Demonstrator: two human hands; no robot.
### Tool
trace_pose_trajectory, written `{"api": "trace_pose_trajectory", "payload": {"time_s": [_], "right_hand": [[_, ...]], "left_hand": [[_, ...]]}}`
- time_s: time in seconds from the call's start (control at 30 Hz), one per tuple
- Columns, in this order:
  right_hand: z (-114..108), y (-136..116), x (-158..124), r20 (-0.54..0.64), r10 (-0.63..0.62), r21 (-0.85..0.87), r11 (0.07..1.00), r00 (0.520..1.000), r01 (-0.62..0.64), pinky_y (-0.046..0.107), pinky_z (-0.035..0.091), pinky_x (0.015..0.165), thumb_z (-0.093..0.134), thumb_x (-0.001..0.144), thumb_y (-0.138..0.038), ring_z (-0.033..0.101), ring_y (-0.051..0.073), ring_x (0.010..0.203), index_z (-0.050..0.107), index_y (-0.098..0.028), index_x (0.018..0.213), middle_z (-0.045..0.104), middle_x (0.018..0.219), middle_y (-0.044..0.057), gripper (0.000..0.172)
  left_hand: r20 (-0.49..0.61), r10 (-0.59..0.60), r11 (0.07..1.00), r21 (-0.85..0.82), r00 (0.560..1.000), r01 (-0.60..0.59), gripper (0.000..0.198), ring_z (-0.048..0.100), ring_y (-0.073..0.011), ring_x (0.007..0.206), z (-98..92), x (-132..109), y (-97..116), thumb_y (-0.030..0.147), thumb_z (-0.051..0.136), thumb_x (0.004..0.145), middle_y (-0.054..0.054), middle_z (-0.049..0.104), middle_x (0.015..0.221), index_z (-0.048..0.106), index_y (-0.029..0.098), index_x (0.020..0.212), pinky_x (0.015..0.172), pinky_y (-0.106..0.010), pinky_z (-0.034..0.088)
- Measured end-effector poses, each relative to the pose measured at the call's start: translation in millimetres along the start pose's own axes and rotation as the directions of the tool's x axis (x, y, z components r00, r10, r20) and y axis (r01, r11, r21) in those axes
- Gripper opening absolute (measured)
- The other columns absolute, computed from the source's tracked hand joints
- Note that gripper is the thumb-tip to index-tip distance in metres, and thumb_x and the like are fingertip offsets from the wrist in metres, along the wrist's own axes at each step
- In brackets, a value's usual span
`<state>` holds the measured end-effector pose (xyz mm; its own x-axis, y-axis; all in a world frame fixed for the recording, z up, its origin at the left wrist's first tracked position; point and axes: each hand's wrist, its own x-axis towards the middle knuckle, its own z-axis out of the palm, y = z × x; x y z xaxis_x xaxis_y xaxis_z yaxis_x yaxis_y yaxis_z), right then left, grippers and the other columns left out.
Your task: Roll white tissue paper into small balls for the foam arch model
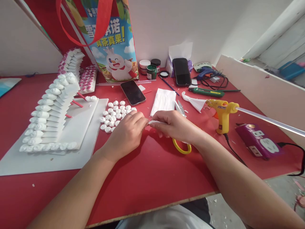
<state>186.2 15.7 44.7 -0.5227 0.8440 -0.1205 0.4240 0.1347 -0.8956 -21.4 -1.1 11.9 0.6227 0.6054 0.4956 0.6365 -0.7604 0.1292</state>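
Between my two hands is a thin folded strip of white paper (156,122), which looks like tissue or crepe paper. My left hand (130,131) is closed, its fingertips pinching the strip's left end. Closed too, my right hand (175,125) grips the strip between thumb and fingers, covering part of it. Under the right hand lies a pair of scissors with a yellow handle (183,149). A stack of white paper strips (163,101) rests just beyond the hands. Several small white rolled paper roses (112,118) are spread beside my left hand.
At left, a white foam board (83,127) bears a stepped structure edged with white roses (49,108). A phone (132,92) lies behind the roses. On the right are a yellow glue gun (222,116), a purple power socket (258,141) and a green cutter (206,92).
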Motion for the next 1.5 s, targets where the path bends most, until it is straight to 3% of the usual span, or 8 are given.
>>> {"api": "trace_pose_trajectory", "payload": {"time_s": [0.2,0.37,0.53,0.77,1.07,1.3,1.4,1.5], "right_hand": [[-9.1,0.7,1.6,0.214,0.19,0.404,0.876,0.958,-0.264,0.022,0.045,0.048,0.079,0.086,-0.039,0.059,0.009,0.045,0.058,-0.016,0.072,0.071,0.063,0.003,0.034],[-10.6,3.8,1.8,0.219,0.157,0.478,0.843,0.963,-0.246,0.021,0.046,0.044,0.083,0.082,-0.037,0.046,0.005,0.039,0.064,-0.014,0.076,0.063,0.054,-0.003,0.03],[-6.6,2.3,1.1,0.175,0.183,0.339,0.911,0.967,-0.234,0.019,0.039,0.039,0.069,0.093,-0.025,0.056,0.008,0.038,0.063,-0.015,0.079,0.068,0.056,0.0,0.018],[-4.6,1.9,3.3,0.159,0.122,0.321,0.932,0.98,-0.168,0.021,0.048,0.051,0.071,0.088,-0.025,0.064,0.011,0.051,0.065,-0.015,0.08,0.072,0.065,0.002,0.015],[9.9,2.5,0.9,-0.018,0.016,-0.091,0.996,1.0,-0.018,0.023,0.032,0.053,0.056,0.085,-0.014,0.047,0.009,0.059,0.055,-0.018,0.071,0.057,0.064,-0.004,0.015],[9.3,4.8,2.2,-0.046,0.045,-0.12,0.991,0.998,-0.051,0.025,0.029,0.055,0.056,0.081,-0.019,0.041,0.01,0.061,0.052,-0.019,0.068,0.049,0.063,-0.005,0.014],[9.6,3.8,0.1,-0.08,-0.088,-0.257,0.964,0.993,0.065,0.025,0.027,0.056,0.053,0.081,-0.015,0.036,0.01,0.059,0.05,-0.02,0.071,0.044,0.062,-0.006,0.011],[11.3,2.5,-1.9,-0.045,-0.228,-0.383,0.903,0.973,0.194,0.025,0.029,0.06,0.051,0.085,-0.014,0.039,0.011,0.059,0.056,-0.018,0.081,0.048,0.064,-0.004,0.008]], "left_hand": [[-0.023,0.063,0.994,0.088,0.998,-0.061,0.03,0.047,-0.0243,0.079,0.5,1.0,2.0,-0.006,0.041,0.093,-0.008,0.054,0.08,0.065,0.011,0.09,0.072,-0.036,0.045],[-0.02,0.064,0.995,0.079,0.998,-0.062,0.03,0.047,-0.0248,0.08,-2.0,1.1,1.8,-0.006,0.041,0.093,-0.01,0.055,0.082,0.066,0.01,0.091,0.074,-0.037,0.045],[0.051,0.043,0.997,0.061,0.998,-0.046,0.028,0.045,-0.0245,0.078,-4.6,2.0,1.5,-0.007,0.043,0.089,-0.009,0.051,0.081,0.062,0.013,0.082,0.07,-0.037,0.043],[0.07,0.02,1.0,0.009,0.997,-0.021,0.025,0.047,-0.0247,0.081,-3.4,1.6,2.1,0.003,0.04,0.098,-0.009,0.052,0.083,0.055,0.017,0.083,0.073,-0.038,0.044],[0.118,-0.068,0.993,-0.089,0.991,0.079,0.026,0.047,-0.0218,0.075,-1.6,1.5,3.7,0.011,0.043,0.1,-0.005,0.052,0.079,0.045,0.022,0.077,0.066,-0.036,0.04],[0.134,-0.078,0.997,0.008,0.988,0.078,0.025,0.047,-0.0245,0.077,2.7,1.6,5.4,0.012,0.04,0.1,-0.008,0.055,0.081,0.047,0.022,0.077,0.069,-0.039,0.04],[0.162,-0.201,0.951,-0.206,0.966,0.233,0.025,0.047,-0.0221,0.077,-2.0,3.2,8.2,0.016,0.041,0.1,-0.005,0.052,0.08,0.045,0.021,0.076,0.069,-0.037,0.038],[0.297,-0.414,0.701,-0.499,0.86,0.509,0.028,0.046,-0.018,0.074,-6.5,4.5,10.5,0.025,0.044,0.1,-0.001,0.047,0.076,0.045,0.021,0.072,0.067,-0.034,0.036]]}}
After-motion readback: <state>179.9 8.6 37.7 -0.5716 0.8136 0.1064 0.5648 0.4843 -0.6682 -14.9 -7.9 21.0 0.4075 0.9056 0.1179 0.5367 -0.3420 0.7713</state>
